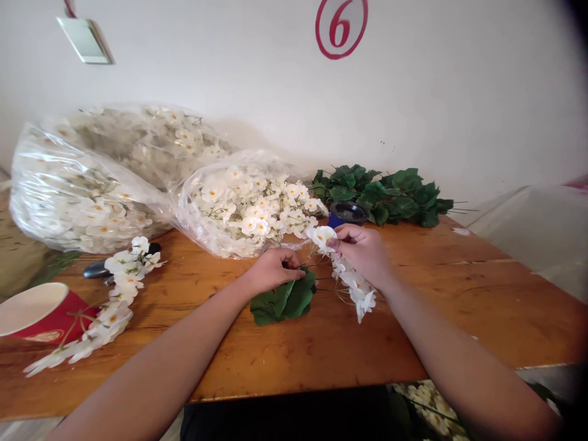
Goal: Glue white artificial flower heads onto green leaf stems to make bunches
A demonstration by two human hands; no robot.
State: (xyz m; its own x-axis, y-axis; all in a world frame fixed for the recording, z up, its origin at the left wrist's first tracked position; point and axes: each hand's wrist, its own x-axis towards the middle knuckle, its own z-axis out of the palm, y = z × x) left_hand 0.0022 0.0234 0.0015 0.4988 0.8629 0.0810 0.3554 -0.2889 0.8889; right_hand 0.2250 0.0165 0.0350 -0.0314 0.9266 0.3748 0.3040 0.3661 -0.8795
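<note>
White flower stem (353,278) lies across the middle of the wooden table (482,306), pinched near its top bloom by the right hand (362,251), while the left hand (271,269) closes narrowly on the green leaves (285,300) just beside it. Bare wood stretches to the right and toward the near edge. Behind the hands sit clear bags of flowers (239,208), a leaf pile (386,193) and a dark bowl (349,212); to the left lie another flower stem (110,306), a red cup (37,312) and scissors (98,268).
</note>
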